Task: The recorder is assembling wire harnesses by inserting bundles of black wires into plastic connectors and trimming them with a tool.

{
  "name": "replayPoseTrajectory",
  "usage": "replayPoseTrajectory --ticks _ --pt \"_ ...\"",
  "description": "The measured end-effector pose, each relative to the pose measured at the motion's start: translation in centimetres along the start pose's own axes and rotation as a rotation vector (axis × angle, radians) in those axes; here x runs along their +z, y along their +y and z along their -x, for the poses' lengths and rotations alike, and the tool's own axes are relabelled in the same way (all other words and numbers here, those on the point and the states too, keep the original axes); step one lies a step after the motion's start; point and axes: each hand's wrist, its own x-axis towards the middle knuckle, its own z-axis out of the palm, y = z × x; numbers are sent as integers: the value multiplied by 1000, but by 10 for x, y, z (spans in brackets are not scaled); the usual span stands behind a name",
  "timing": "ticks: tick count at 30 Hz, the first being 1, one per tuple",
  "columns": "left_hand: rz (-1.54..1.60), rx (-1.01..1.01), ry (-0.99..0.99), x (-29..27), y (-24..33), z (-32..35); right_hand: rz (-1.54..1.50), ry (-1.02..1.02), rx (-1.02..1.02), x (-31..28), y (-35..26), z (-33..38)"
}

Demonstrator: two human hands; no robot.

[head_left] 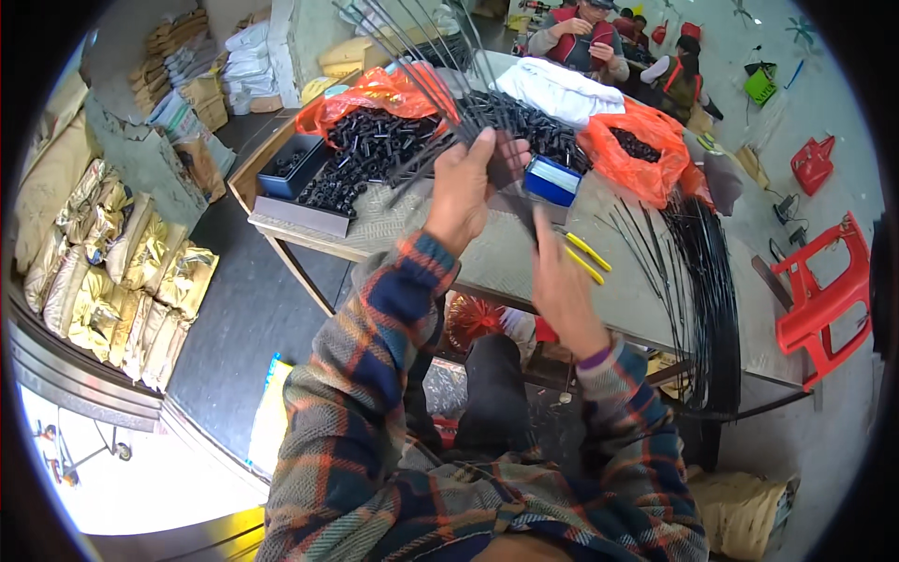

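Held black strips [507, 174]: smooth-looking. Orange bag [644, 178], far right: glossy, crinkled plastic. Plaid sleeves [361, 342]: matt cloth.

Plaid all over both sleeves [356, 375], navy, orange, grey and green crossing, with a flash of purple at the right cuff [593, 359]! Black on the strips [507, 178], black again on the long bundle [714, 309] and heaped small parts [384, 140]. 2 orange-red bags [664, 140] blaze near a white sack [562, 89]; there's a blue box [551, 192], and 2 yellow handles [590, 252] pop against the grey table [496, 258]. Bright red on the plastic frame [815, 323], gold and tan across the stacked sacks [103, 281]!
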Motion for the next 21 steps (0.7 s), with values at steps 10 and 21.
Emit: replayPoseTrajectory --ticks 10,21 --pt "25 -148 -140 -27 27 48 -1796 -328 575 16 -32 -33" --pt "-83 -175 -198 -11 37 63 -1479 -129 308 3 -17 -46"
